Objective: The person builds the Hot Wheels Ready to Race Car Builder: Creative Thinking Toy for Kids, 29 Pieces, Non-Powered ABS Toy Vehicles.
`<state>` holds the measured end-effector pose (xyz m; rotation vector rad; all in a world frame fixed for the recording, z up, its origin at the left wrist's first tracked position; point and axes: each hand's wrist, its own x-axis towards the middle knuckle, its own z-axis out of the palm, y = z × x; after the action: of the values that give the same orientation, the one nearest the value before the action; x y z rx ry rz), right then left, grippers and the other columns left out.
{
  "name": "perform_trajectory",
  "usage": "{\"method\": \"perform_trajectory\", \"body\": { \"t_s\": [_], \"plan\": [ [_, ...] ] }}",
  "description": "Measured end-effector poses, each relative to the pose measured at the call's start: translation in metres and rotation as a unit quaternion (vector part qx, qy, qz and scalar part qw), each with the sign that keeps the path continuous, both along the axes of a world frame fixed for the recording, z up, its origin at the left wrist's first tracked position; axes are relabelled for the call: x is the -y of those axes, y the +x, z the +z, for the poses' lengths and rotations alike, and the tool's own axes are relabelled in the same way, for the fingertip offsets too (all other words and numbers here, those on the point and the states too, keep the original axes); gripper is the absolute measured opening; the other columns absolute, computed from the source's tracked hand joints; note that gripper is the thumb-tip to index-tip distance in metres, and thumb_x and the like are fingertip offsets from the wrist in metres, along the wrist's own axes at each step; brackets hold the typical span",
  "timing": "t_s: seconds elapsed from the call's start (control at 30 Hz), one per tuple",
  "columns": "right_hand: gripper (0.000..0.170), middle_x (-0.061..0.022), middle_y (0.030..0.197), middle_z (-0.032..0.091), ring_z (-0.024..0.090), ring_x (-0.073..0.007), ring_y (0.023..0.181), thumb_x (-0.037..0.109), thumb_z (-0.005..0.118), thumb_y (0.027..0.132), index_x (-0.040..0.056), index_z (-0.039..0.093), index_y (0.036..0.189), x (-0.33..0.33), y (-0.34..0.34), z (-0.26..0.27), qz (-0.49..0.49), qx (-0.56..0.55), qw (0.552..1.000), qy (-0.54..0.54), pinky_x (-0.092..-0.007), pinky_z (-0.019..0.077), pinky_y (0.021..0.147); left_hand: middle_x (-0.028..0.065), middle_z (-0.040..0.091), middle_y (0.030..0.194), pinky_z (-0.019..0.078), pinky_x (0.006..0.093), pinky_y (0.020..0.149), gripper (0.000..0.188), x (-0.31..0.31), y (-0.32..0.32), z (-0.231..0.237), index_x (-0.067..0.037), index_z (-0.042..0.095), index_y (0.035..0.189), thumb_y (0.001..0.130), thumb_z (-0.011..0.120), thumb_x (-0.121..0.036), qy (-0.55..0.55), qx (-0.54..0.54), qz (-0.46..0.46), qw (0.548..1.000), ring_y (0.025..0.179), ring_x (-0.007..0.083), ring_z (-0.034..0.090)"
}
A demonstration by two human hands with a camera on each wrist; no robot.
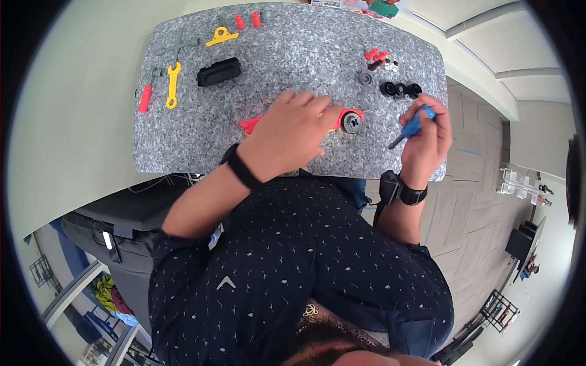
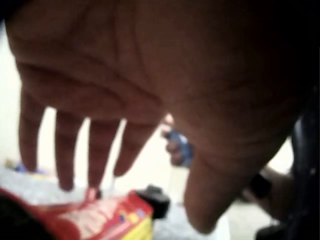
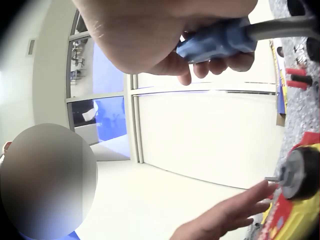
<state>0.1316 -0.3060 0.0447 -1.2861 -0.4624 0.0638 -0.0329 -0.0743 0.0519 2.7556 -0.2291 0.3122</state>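
Observation:
My right hand (image 1: 428,143) grips a toy screwdriver by its blue handle (image 1: 415,124), its grey shaft pointing down and left past the table's right side. In the right wrist view the fingers curl round the blue handle (image 3: 217,42). My left hand (image 1: 290,131) spreads over a red and yellow toy car (image 1: 249,125), hiding its middle. Its fingers hang straight and apart in the left wrist view, above the red body (image 2: 95,215). A dark wheel with a grey hub (image 1: 352,122) shows at the car's right end; a thin pin sticks out of the hub (image 3: 287,177).
Behind the left hand lies a black plastic part (image 1: 219,72). A yellow wrench (image 1: 173,85), a red-handled tool (image 1: 145,98) and a yellow bracket (image 1: 221,36) lie at the left. Black wheels (image 1: 389,89) and small red pieces (image 1: 379,57) lie at the back right of the speckled table (image 1: 305,55).

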Motion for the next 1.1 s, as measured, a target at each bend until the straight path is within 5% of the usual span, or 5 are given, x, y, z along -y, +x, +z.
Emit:
{"method": "perform_trajectory", "body": {
  "t_s": [0.27,0.37,0.7,0.87,1.1],
  "plan": [
    [0.022,-0.0047,0.098,0.077,0.064,-0.0131,0.083,0.009,0.079,0.102,0.0017,0.079,0.122,0.049,0.014,-0.041,-0.086,0.102,0.918,-0.374,-0.0307,0.0532,0.078,0.0071,0.079,0.095,0.0622,0.0404,0.074,0.023,0.053,0.072,-0.027,-0.004,0.073,0.114,0.093,0.072,-0.014,0.218,0.002,-0.024,0.976,0.088,0.0247,0.079],
    [0.024,-0.0066,0.099,0.079,0.064,-0.0157,0.083,0.009,0.080,0.099,0.0034,0.080,0.122,0.055,0.025,-0.042,-0.109,0.138,0.900,-0.399,-0.0332,0.0539,0.080,0.0093,0.079,0.103,0.0634,0.0441,0.077,0.028,0.053,0.084,-0.015,-0.005,0.072,0.119,0.092,0.074,-0.012,0.198,-0.070,-0.054,0.976,0.093,0.0266,0.079],
    [0.032,-0.0140,0.110,0.080,0.074,-0.0293,0.094,0.011,0.083,0.095,0.0050,0.079,0.126,0.036,0.059,-0.028,-0.087,0.188,0.867,-0.454,-0.0398,0.0581,0.086,0.0172,0.066,0.119,0.0574,0.0442,0.097,0.058,-0.054,-0.005,0.112,0.000,0.067,0.141,0.085,0.082,-0.004,-0.097,-0.066,0.034,0.992,0.110,0.0383,0.070],
    [0.048,-0.0258,0.132,0.075,0.075,-0.0448,0.116,0.009,0.083,0.092,0.0006,0.071,0.137,0.002,0.070,-0.048,-0.043,0.261,0.799,-0.541,-0.0523,0.0620,0.098,0.0157,0.063,0.123,0.0565,0.0421,0.099,0.045,-0.068,-0.037,0.053,-0.003,0.070,0.132,0.089,0.083,-0.002,-0.240,0.021,0.074,0.968,0.115,0.0353,0.070],
    [0.041,-0.0265,0.131,0.071,0.079,-0.0466,0.103,0.006,0.068,0.099,0.0012,0.066,0.139,-0.023,0.088,-0.084,-0.023,0.272,0.687,-0.673,-0.0554,0.0663,0.087,0.0095,0.057,0.138,0.0566,0.0331,0.105,0.048,-0.055,-0.069,-0.039,-0.003,0.066,0.142,0.098,0.085,-0.004,-0.473,0.035,0.114,0.873,0.126,0.0208,0.065]
  ]
}}
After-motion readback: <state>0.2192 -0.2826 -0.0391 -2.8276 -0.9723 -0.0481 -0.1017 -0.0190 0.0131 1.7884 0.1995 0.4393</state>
